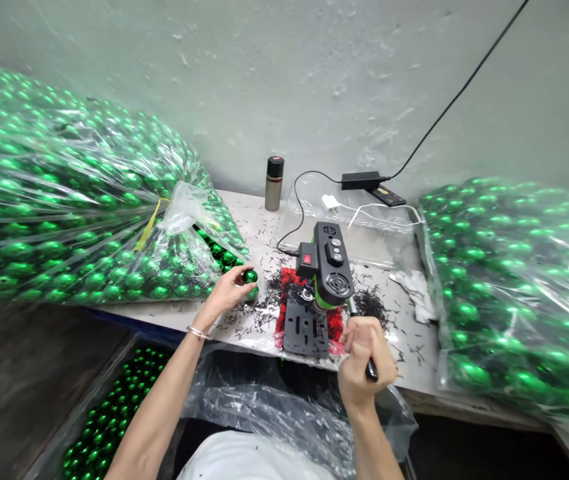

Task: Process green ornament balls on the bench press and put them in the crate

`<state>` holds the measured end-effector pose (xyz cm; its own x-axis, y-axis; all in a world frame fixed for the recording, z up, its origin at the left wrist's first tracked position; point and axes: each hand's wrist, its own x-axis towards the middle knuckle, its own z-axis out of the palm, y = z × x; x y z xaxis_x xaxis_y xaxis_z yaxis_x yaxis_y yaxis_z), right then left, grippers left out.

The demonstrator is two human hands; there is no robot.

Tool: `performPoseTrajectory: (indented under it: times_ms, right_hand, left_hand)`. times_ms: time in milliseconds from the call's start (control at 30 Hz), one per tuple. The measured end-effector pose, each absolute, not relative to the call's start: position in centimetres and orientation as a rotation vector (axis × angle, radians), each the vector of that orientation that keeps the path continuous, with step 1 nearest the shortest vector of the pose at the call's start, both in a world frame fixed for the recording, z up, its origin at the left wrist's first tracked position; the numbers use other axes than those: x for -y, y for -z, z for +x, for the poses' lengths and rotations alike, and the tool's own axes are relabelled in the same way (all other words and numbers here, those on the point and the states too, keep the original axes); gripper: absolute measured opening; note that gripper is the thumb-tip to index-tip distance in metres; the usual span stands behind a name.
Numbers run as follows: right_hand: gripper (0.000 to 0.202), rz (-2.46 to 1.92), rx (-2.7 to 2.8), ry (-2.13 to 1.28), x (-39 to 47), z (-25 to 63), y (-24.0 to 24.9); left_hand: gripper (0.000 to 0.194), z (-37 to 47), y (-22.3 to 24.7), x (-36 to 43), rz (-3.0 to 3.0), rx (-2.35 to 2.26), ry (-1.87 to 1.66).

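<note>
Between the thumb and fingers of my left hand [231, 291] is a shiny green ball [250, 276], just off the torn opening of a big clear bag [184, 207] full of such balls. My right hand [368, 353] is wrapped round the black-gripped lever [372, 371] of a small black and green bench machine [334, 263]. That machine has a red switch and a slotted black base plate [305, 327]. Red material [335, 325] shows beneath the plate. Dark shavings [370, 303] are strewn around it.
A second bag of green balls [504, 293] stands at the right. Behind the machine are a spray can [274, 183], a power adapter [361, 181], a phone [388, 195] and a white plug [331, 202]. Below the table edge, a lined container holds green balls [109, 413].
</note>
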<state>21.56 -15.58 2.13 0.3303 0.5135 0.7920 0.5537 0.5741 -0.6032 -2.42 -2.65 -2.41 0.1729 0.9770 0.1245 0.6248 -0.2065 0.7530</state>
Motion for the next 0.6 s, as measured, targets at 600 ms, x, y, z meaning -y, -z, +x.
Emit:
performPoseTrajectory:
  times_ms: [600]
  right_hand:
    - [0.051, -1.787, 0.918, -0.424, 28.7, 24.3, 8.1]
  left_hand:
    - [0.081, 6.3, 3.6, 17.7, 2.296, -0.676, -0.786]
